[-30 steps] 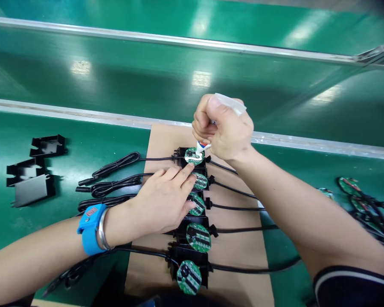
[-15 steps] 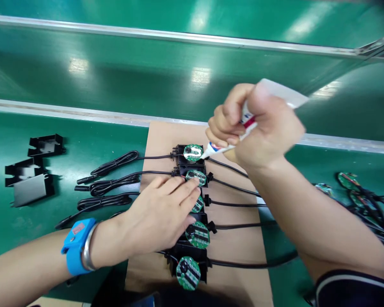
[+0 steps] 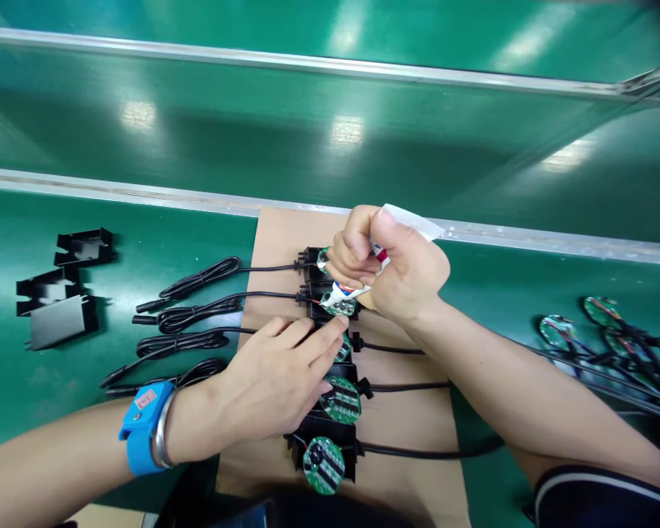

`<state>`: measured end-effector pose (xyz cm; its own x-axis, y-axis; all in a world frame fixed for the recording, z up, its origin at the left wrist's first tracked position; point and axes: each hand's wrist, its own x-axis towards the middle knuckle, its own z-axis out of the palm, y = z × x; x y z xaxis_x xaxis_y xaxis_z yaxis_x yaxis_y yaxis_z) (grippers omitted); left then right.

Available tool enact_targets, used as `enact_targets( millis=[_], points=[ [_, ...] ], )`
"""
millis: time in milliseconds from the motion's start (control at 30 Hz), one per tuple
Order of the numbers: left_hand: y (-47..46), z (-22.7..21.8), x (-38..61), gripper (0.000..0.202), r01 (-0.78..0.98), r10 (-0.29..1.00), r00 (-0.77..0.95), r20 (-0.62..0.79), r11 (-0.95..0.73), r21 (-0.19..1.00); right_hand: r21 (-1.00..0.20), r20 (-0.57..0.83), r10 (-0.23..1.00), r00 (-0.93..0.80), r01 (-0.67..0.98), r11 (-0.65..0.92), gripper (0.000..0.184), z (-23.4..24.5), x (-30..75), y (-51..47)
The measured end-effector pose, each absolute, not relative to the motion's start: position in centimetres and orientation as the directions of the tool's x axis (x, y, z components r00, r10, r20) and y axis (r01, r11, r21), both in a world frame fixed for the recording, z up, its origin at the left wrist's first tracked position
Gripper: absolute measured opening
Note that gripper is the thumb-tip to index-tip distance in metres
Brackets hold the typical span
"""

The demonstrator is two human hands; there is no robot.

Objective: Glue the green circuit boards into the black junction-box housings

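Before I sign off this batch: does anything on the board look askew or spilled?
Nothing stands out. The black housings with round green circuit boards sit in a straight column on the brown cardboard sheet. The right hand holds the white glue tube; no spill shows.
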<state>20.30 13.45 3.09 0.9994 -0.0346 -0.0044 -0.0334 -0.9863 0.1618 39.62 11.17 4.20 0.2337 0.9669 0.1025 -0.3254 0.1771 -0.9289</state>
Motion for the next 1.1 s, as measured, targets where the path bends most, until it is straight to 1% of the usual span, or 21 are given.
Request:
enact_targets(
  millis=[133, 367, 567, 733, 900, 1100],
  points=[
    [13.4, 3.1, 20.4, 0.050, -0.016, -0.018, 1.000, -0.012, -0.986, 0.167, -0.925, 0.118, 0.972, 0.205, -0.333, 0.183, 0.044, 4.3, 40.0, 10.9],
    [13.4, 2.7, 20.3, 0.051, -0.017, -0.019, 1.000, -0.006, -0.981, 0.194, -0.952, 0.075, 0.971, 0.227, -0.274, 0.137, 0.047, 4.6, 40.6, 9.7],
    [13.5, 3.0, 20.2, 0.049, -0.021, -0.024, 1.000, -0.010, -0.980, 0.197, -0.939, 0.128, 0.966, 0.223, -0.288, 0.191, 0.046, 4.6, 41.2, 9.4],
    [13.5, 3.1, 20.2, 0.049, -0.019, -0.023, 1.000, -0.017, -0.983, 0.180, -0.948, 0.114, 0.961, 0.250, -0.262, 0.181, 0.047, 4.2, 41.7, 9.9],
    [13.5, 3.1, 20.3, 0.050, -0.024, -0.028, 0.999, -0.021, -0.985, 0.171, -0.933, 0.147, 0.958, 0.246, -0.288, 0.217, 0.045, 3.9, 41.1, 10.7],
    [13.5, 2.9, 20.4, 0.049, -0.019, -0.023, 1.000, -0.019, -0.984, 0.176, -0.940, 0.135, 0.952, 0.276, -0.269, 0.211, 0.048, 3.2, 41.1, 11.3]
  ],
)
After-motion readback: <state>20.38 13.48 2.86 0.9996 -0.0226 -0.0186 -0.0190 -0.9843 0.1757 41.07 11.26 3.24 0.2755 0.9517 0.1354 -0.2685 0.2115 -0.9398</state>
